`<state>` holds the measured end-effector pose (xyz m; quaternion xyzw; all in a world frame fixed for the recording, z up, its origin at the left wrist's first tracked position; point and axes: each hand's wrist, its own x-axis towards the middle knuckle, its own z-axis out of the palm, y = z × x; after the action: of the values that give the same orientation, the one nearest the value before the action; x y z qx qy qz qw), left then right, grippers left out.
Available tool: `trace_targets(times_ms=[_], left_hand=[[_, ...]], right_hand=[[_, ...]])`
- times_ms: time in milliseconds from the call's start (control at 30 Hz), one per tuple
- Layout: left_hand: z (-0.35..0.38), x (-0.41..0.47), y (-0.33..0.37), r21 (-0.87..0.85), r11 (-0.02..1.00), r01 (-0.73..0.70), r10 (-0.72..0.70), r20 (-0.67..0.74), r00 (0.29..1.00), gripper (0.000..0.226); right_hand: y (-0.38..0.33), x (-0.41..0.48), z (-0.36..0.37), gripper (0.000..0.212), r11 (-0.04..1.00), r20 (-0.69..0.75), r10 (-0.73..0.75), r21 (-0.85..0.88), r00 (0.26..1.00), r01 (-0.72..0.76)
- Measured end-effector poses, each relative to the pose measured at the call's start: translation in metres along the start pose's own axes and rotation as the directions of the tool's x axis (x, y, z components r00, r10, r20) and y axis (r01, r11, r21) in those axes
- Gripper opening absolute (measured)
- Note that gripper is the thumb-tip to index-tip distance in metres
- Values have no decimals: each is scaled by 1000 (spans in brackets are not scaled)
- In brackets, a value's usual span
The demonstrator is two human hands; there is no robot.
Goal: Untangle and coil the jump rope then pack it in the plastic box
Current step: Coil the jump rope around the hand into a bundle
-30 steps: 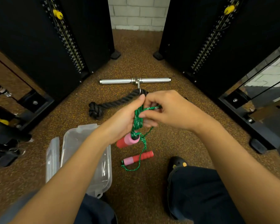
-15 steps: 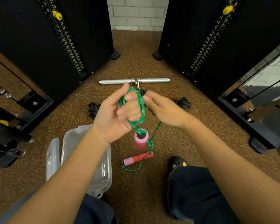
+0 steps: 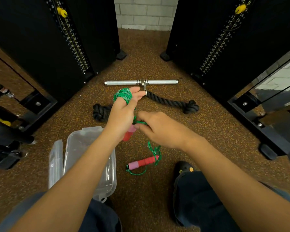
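The green jump rope (image 3: 123, 95) is wound in several turns around the fingers of my left hand (image 3: 122, 114), which holds the coil up over the floor. One pink and red handle (image 3: 129, 133) hangs just under that palm. My right hand (image 3: 159, 129) pinches the loose green strand right beside the left hand. From there the strand drops to the second pink and red handle (image 3: 143, 162), which lies on the floor. The clear plastic box (image 3: 77, 148) stands open at the lower left, partly hidden by my left forearm, with its lid (image 3: 55, 163) beside it.
A silver bar (image 3: 141, 82) with a thick black rope attachment (image 3: 174, 103) lies on the brown speckled floor beyond my hands. Black weight-stack machines (image 3: 49, 39) rise on both sides. My shoe (image 3: 184, 168) and knee sit at the lower right.
My left hand has turned and stretched its fingers forward with the coil on them. My right hand dropped from beside the coil to below it, bringing the strand down. The hanging handle swung under the left palm.
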<state>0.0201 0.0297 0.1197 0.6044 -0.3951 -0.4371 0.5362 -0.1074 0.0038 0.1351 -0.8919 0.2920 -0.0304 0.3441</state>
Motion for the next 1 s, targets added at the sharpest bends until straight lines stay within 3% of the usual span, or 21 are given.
trace_targets(times_ms=[67,167,300,400,500,633,700,800,900,1000], left_hand=[[0,-2,0,80,997,-3,-1,47,999,26],[5,-9,4,146,984,103,-114,69,991,26],[12,-19,12,-18,990,140,-121,404,907,46],[9,-18,17,-60,966,252,-184,527,830,51],[5,-20,21,-353,802,483,-169,641,749,36],[-3,-19,22,-603,519,605,72,737,672,23],[-7,-15,23,-691,453,563,94,665,741,20],[-14,-9,26,-803,453,388,-49,412,910,19],[-18,-3,21,-764,577,290,-140,257,956,24],[-16,-1,18,-660,707,255,-173,189,967,30]], right_hand=[[-1,-1,-8,16,999,-78,-51,-5,996,50],[3,-3,-26,18,998,-234,-41,46,971,53],[16,-7,-44,26,993,-345,-4,106,939,43],[18,-8,-45,31,984,-324,3,171,946,56],[18,-6,-44,28,953,-324,26,294,946,75],[25,1,-33,39,898,-292,125,439,948,16],[25,4,-19,37,917,-199,150,394,968,-61],[18,5,-2,26,962,-68,148,240,987,-128],[7,4,7,15,983,35,130,127,991,-134],[0,2,9,15,993,36,110,48,993,-112]])
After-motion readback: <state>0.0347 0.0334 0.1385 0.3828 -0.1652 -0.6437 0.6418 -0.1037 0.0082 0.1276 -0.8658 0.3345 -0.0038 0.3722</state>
